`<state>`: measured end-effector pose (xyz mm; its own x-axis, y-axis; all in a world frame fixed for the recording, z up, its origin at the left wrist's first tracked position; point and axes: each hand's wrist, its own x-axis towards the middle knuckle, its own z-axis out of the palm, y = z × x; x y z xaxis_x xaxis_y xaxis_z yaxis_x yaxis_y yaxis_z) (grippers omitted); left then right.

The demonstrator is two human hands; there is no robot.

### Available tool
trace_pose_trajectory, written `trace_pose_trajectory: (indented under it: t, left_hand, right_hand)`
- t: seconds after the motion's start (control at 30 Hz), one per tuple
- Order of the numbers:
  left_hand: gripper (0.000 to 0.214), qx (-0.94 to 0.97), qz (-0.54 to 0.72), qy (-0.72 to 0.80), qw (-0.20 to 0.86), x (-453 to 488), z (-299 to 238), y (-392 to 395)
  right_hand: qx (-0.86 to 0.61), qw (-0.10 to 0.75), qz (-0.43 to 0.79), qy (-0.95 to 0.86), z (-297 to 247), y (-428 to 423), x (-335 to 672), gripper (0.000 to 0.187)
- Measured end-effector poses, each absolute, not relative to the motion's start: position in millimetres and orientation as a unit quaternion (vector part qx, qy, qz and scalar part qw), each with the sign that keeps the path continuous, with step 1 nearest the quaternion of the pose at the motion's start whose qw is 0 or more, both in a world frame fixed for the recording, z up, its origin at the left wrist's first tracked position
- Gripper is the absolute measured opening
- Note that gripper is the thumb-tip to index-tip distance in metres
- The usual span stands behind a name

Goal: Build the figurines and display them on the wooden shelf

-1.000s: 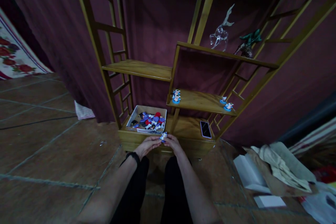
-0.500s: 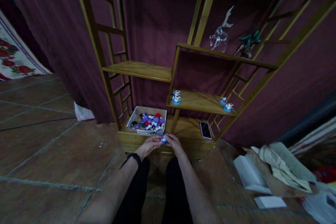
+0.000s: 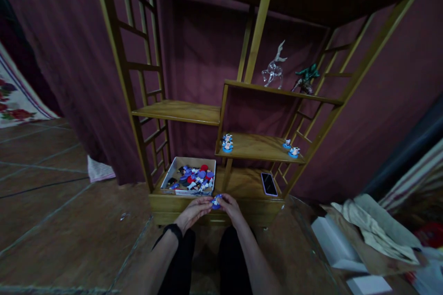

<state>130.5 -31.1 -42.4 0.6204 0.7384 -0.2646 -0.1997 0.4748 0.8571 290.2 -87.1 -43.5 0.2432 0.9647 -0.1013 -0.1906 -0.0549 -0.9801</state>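
Observation:
Between my two hands is a small figurine (image 3: 216, 202) with a purple-blue base and a whitish body. My left hand (image 3: 194, 212), with a black band at the wrist, pinches it from the left. My right hand (image 3: 230, 208) closes on its right side. Just beyond them stands an open cardboard box (image 3: 168, 176) filled with loose purple, red, white and black figurine pieces (image 3: 196, 177). Up on the right middle shelf, two blue-based figurines (image 3: 227, 144) stand close together at the left end, and two more figurines (image 3: 293, 152) stand at the right end.
The wooden shelf unit (image 3: 180, 111) rises in front of me. A phone (image 3: 269, 184) lies on its lowest board. Higher up stand a clear glass deer (image 3: 273, 73) and a green-brown ornament (image 3: 306, 78). White boxes (image 3: 337, 244) and cloth (image 3: 370, 228) lie on the floor at right.
My view has tilted up, so the shelf unit and my hands sit lower in the picture. Both hands keep hold of the figurine in front of the box.

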Motion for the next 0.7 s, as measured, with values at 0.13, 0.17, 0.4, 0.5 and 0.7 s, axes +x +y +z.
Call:
trace_pose_trajectory:
  t: [0.13, 0.17, 0.4, 0.5, 0.7]
  left_hand:
    - [0.044, 0.421, 0.29, 0.344, 0.787, 129, -45, -29]
    - [0.045, 0.423, 0.285, 0.353, 0.785, 128, -45, -27]
    - [0.045, 0.425, 0.28, 0.388, 0.769, 126, -46, -21]
    - [0.046, 0.437, 0.28, 0.374, 0.769, 126, -44, -24]
    - [0.051, 0.465, 0.285, 0.345, 0.764, 130, -37, -36]
  right_hand:
    - [-0.528, 0.615, 0.467, -0.355, -44, -95, 300, 0.045]
    - [-0.523, 0.626, 0.462, -0.348, -43, -98, 303, 0.045]
    - [-0.539, 0.689, 0.422, -0.237, -26, -110, 322, 0.051]
    - [-0.524, 0.695, 0.432, -0.235, -22, -106, 320, 0.047]
    - [-0.54, 0.647, 0.45, -0.295, -32, -97, 294, 0.042]
